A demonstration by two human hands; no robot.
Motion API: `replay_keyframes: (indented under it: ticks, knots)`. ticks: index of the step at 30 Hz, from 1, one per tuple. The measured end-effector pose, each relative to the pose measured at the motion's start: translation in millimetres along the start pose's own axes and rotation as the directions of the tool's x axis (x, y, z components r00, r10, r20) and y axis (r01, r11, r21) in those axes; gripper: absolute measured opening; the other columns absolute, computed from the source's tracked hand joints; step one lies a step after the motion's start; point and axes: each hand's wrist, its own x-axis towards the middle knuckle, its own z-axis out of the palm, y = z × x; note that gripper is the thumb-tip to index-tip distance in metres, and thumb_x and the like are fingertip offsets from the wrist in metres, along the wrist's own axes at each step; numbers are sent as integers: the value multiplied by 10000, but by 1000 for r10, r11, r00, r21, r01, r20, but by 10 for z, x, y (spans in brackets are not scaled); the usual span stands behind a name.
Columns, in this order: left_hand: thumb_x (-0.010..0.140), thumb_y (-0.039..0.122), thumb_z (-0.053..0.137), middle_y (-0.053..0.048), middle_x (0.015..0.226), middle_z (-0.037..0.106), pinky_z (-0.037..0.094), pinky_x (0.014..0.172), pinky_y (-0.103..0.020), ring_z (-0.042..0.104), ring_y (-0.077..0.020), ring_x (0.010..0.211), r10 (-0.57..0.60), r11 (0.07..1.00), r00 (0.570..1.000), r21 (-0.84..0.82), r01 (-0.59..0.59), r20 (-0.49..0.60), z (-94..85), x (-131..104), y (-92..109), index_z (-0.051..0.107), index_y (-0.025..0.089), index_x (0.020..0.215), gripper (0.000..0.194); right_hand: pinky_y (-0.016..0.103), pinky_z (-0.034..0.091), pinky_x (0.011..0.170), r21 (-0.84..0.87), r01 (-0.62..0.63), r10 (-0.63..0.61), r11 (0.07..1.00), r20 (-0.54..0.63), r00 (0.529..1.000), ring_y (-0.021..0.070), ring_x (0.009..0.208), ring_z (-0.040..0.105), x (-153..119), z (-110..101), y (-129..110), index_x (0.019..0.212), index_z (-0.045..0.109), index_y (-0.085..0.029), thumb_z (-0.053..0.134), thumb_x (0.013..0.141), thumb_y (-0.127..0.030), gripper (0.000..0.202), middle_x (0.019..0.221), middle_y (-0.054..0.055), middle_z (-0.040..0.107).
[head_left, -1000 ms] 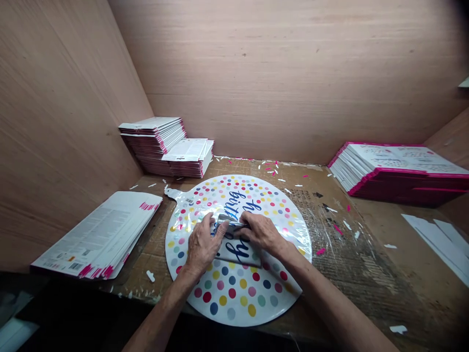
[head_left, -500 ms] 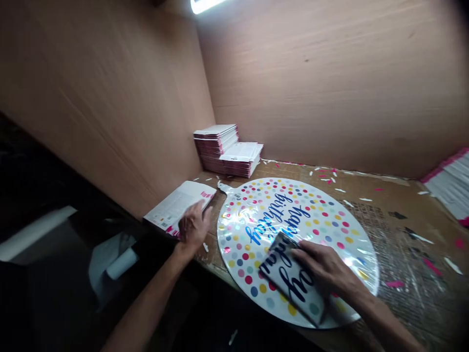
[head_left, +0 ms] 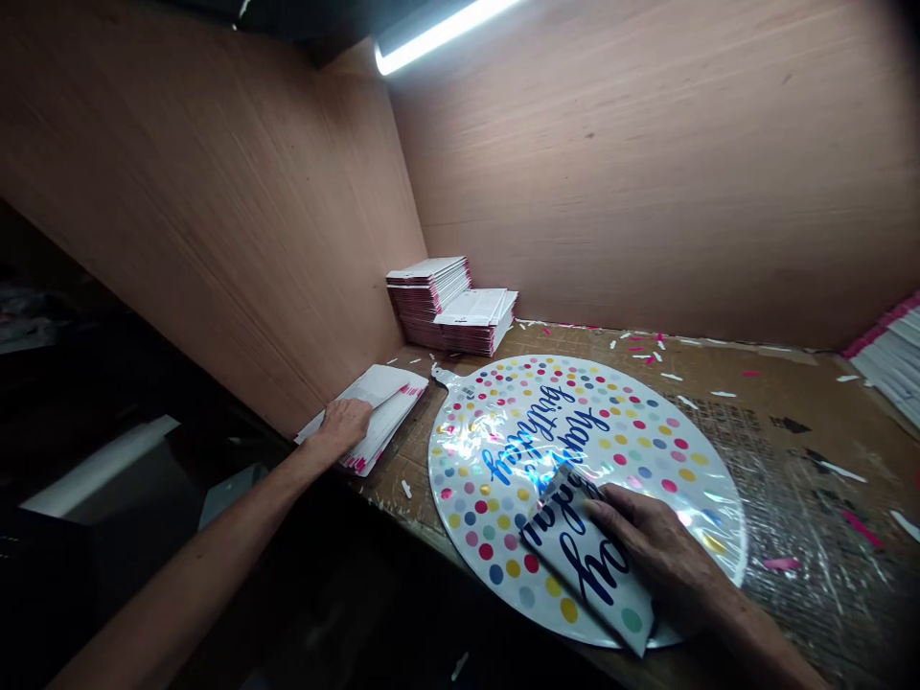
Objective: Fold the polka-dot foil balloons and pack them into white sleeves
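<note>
My left hand (head_left: pixel 348 424) is closed on the top one of a small pile of white and pink printed card packets (head_left: pixel 392 422) at the left edge of the worktop. That packet's near side looks slightly lifted, and my fingertips are partly hidden. My right hand (head_left: pixel 651 527) grips a folded foil balloon (head_left: pixel 589 561) with dark blue lettering, its thumb on top. Beneath it lies a flat, round foil balloon (head_left: pixel 474 431) with coloured dots and "happy birthday" in blue, its tail pointing to the far left.
Stacks of white and pink packets (head_left: pixel 431 302) stand in the back left corner, and more packets (head_left: pixel 895 359) lean in at the far right. White and pink paper scraps (head_left: pixel 781 564) litter the cardboard-covered worktop (head_left: pixel 711 364). Wooden panels (head_left: pixel 610 182) rise behind and at left.
My left hand has moved left over the packet pile and closed on the top packet. My right hand keeps hold of the folded balloon, which has shifted slightly right in view.
</note>
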Motion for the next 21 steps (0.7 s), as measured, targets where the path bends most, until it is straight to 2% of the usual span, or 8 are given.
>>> replay_keyframes:
  ticks: [4,7,8,11,13,15,18,21]
  knots:
    - [958,175,382,-217,935,699,497,775,-420,672,-347,953,-16,996,993,80,26,-120,-238,-185,89,679,79,900,317,231,434,541,-9,105,-106,994,-54,993,147,621,549,-112,-78,-2,726,553,-208,428,943,-545,420,682,6,597]
    - [971,162,333,-156,1008,699,483,831,-392,647,-295,1003,188,982,940,79,-173,-283,-282,-371,496,658,135,958,327,229,459,591,-45,236,-239,971,-73,968,145,663,578,-376,-203,-67,801,608,-214,441,972,-427,320,732,10,632]
    - [964,148,351,-134,1022,700,485,840,-373,645,-271,997,304,952,883,70,-299,-357,-255,-412,682,653,150,974,302,230,472,618,-58,291,-295,955,-83,952,147,693,593,-483,-237,-104,847,621,-218,441,979,-378,274,766,16,645]
    - [924,83,411,-102,1031,707,510,821,-334,657,-223,940,564,757,619,44,-652,-547,-87,-433,1264,646,160,1010,261,249,510,717,-162,436,-456,885,-123,881,160,826,630,-748,-247,-213,959,624,-224,443,973,-252,184,920,53,669]
    - [905,59,430,-95,1026,708,525,826,-333,661,-213,934,619,646,520,4,-764,-588,34,-373,1584,648,162,1000,259,294,524,805,-294,444,-496,847,-133,858,193,968,630,-819,-165,-240,978,617,-217,452,961,-213,165,1087,89,659]
    - [883,35,432,-95,1060,700,530,861,-348,656,-216,977,636,588,502,-53,-807,-586,111,-296,1806,649,168,1006,283,330,527,844,-400,390,-473,829,-131,871,214,1033,618,-807,-46,-208,975,607,-211,454,965,-207,153,1167,97,644]
    - [869,22,413,-106,1203,652,510,944,-380,603,-230,1131,629,563,530,-137,-815,-568,114,-264,1983,627,169,1101,348,329,532,812,-429,292,-376,855,-124,918,200,952,623,-735,108,-114,988,590,-209,459,981,-219,131,1049,66,672]
    - [931,210,488,-100,1221,626,506,953,-369,559,-236,1177,688,488,498,-171,-856,-528,41,-378,2107,600,175,1124,226,330,515,772,-432,197,-282,880,-141,949,201,882,615,-704,161,-54,956,580,-207,466,984,-224,118,941,46,658]
